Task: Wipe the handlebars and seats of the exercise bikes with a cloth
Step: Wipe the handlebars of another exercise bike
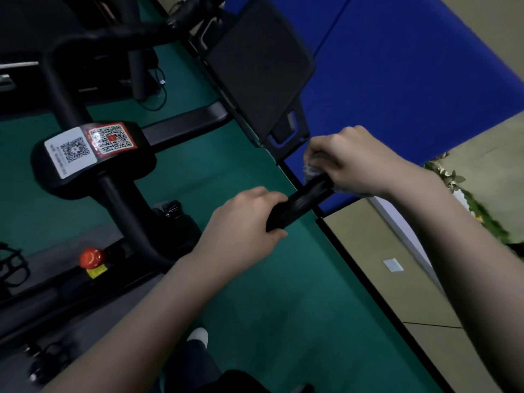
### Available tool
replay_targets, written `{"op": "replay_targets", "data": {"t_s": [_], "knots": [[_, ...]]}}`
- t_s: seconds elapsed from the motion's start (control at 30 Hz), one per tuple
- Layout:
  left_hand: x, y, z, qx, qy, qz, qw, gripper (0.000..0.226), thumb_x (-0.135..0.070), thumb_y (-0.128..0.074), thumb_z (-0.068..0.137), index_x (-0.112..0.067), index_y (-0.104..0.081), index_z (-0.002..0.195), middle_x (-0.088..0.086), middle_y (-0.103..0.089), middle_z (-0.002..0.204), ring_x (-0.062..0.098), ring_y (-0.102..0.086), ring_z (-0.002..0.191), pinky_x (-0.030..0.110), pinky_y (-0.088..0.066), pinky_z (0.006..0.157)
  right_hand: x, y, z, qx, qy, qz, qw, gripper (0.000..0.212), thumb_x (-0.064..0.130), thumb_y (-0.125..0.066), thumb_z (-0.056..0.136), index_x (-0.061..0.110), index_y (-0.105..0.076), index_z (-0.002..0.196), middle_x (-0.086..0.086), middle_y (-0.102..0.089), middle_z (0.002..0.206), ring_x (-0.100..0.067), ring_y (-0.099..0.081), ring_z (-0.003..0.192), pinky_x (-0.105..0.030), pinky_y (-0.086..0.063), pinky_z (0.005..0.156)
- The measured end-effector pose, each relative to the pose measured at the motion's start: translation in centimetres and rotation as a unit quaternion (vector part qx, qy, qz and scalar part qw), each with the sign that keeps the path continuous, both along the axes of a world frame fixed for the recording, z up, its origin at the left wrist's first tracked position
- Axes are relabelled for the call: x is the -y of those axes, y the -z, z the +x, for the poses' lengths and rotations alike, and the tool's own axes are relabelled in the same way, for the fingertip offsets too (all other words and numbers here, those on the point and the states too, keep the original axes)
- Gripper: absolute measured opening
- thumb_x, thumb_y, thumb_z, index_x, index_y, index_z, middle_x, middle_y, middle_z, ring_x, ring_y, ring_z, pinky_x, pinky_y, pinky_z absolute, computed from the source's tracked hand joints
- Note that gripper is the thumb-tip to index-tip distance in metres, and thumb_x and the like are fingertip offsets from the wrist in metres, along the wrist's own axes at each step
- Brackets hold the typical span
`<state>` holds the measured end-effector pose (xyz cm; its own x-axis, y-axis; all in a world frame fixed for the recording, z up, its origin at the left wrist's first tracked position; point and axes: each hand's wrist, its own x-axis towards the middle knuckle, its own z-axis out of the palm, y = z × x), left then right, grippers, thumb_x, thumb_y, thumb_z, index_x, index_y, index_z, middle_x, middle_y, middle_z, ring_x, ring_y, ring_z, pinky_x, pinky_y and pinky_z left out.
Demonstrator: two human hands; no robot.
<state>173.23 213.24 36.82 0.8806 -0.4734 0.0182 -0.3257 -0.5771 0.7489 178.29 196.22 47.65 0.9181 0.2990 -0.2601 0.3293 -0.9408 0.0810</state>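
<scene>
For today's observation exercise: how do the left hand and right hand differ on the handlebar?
The left hand grips the bare handlebar; the right hand wraps a grey cloth around it. The left hand sits nearer the camera, the right hand farther along. Both curl round the same handlebar.

Green floor [255, 293] carries the black bike base [184, 124]; a thin cable [162, 81], perhaps a power lead, lies nearby.

We see only a grey tuft of cloth [310, 168] under the right hand [353, 163]; the bar [302, 201] vanishes into it and the left hand [243, 222]. We cannot read the labels [72, 150]; the left edge cuts off the pedal [12, 265].
</scene>
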Motion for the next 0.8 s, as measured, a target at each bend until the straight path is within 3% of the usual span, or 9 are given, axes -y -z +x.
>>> {"op": "replay_targets", "data": {"t_s": [0.3, 0.43, 0.53, 0.63, 0.8], "knots": [[-0.4, 0.3, 0.2, -0.023, -0.008, -0.023, 0.999, 0.047, -0.041, -0.073, 0.077, -0.030, -0.057, 0.120, -0.008, -0.059, 0.112, 0.019, -0.057, 0.104, 0.041, -0.049, 0.088, -1.1, 1.9, -1.2, 0.020, -0.013, 0.017, 1.000, 0.013, 0.014, -0.049, 0.094, 0.020, -0.059, 0.091, 0.007, -0.059, 0.068, -0.021, -0.048, 0.059, -0.043, -0.049, 0.067], [-0.3, 0.2, 0.0, -0.015, -0.009, -0.025, 1.000, 0.045, -0.040, -0.071, 0.078, -0.028, -0.058, 0.119, -0.006, -0.059, 0.108, 0.021, -0.058, 0.101, 0.041, -0.050, 0.085, -1.6, 2.9, -2.1, 0.058, -0.034, 0.022, 0.998, 0.010, 0.009, -0.053, 0.090, 0.013, -0.060, 0.095, 0.007, -0.046, 0.065, -0.030, -0.051, 0.063, -0.037, -0.040, 0.061], [-0.4, 0.0, -0.1, -0.008, -0.009, -0.020, 1.000, 0.045, -0.044, -0.070, 0.079, -0.027, -0.058, 0.119, -0.005, -0.059, 0.109, 0.021, -0.058, 0.102, 0.041, -0.050, 0.084, -1.8, 3.6, -3.1, 0.107, -0.025, 0.055, 0.992, 0.008, 0.004, -0.054, 0.090, 0.009, -0.060, 0.092, 0.004, -0.053, 0.066, -0.027, -0.051, 0.063, -0.030, -0.031, 0.067], [-0.8, -0.2, -0.1, 0.006, -0.002, -0.003, 1.000, 0.046, -0.049, -0.067, 0.079, -0.026, -0.057, 0.117, -0.005, -0.059, 0.109, 0.020, -0.057, 0.102, 0.041, -0.050, 0.084, -2.4, 4.3, -4.1, 0.126, -0.007, 0.094, 0.988, 0.008, 0.004, -0.054, 0.090, 0.008, -0.060, 0.089, -0.002, -0.062, 0.069, -0.027, -0.055, 0.066, -0.029, -0.032, 0.075], [-2.4, -0.4, 0.3, -0.005, 0.015, 0.011, 1.000, 0.046, -0.048, -0.067, 0.079, -0.025, -0.060, 0.118, -0.006, -0.061, 0.110, 0.018, -0.059, 0.100, 0.041, -0.050, 0.084, -3.8, 6.0, -5.7, 0.145, 0.036, 0.165, 0.975, 0.010, 0.007, -0.053, 0.092, 0.008, -0.062, 0.087, -0.005, -0.065, 0.077, -0.025, -0.059, 0.072, -0.029, -0.032, 0.075]]}}
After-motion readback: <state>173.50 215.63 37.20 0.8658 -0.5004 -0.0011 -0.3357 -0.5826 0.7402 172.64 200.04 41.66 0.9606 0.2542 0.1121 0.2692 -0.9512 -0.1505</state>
